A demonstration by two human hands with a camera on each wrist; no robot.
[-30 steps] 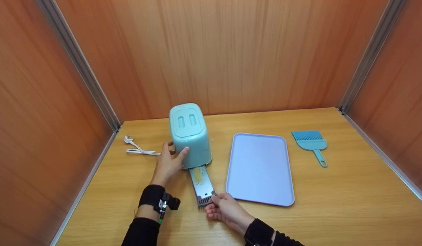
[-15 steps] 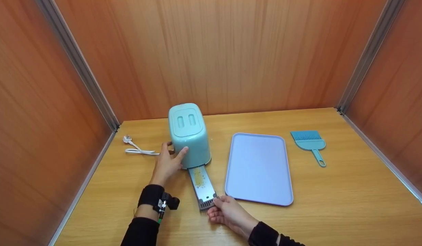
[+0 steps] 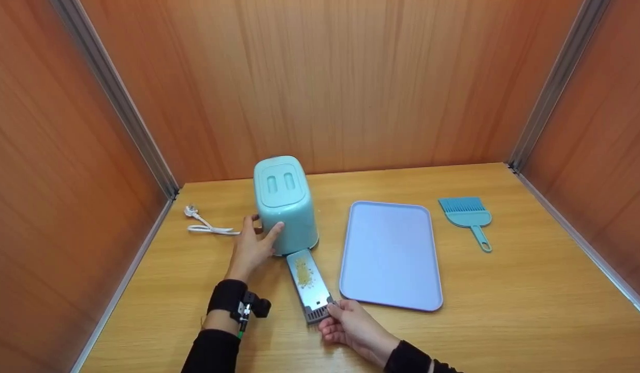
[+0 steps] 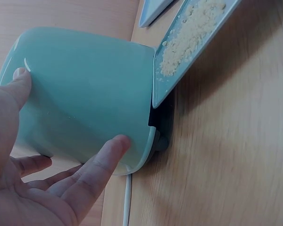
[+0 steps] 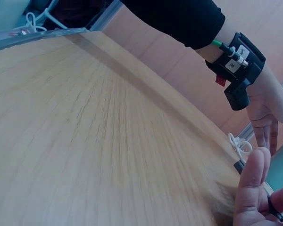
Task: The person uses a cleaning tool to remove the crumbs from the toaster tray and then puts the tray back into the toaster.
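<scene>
A mint-green toaster (image 3: 299,230) stands on the wooden table, with two oblong slots in its top. My left hand (image 3: 252,247) holds its near left side, thumb on one face and fingers spread round the other. Just in front lies a metal crumb tray (image 3: 318,295) with a slotted grey end, tilted slightly toward the right. Pale yellow crumbs (image 3: 303,272) are heaped on it. My right hand (image 3: 356,326) pinches the tray's grey end. Seen from the left wrist, the crumb tray's (image 4: 160,89) far end is out at the toaster's base opening.
To the right lies a lavender serving tray (image 3: 392,254), its near left corner close to my right hand. A blue hand brush (image 3: 470,217) is farther right. The toaster's white cord and plug (image 3: 191,211) lie at left. Wooden panels enclose the back and sides.
My right hand has drawn the crumb tray toward me and slightly right, so its far end has come out from under the toaster. My left hand keeps its hold.
</scene>
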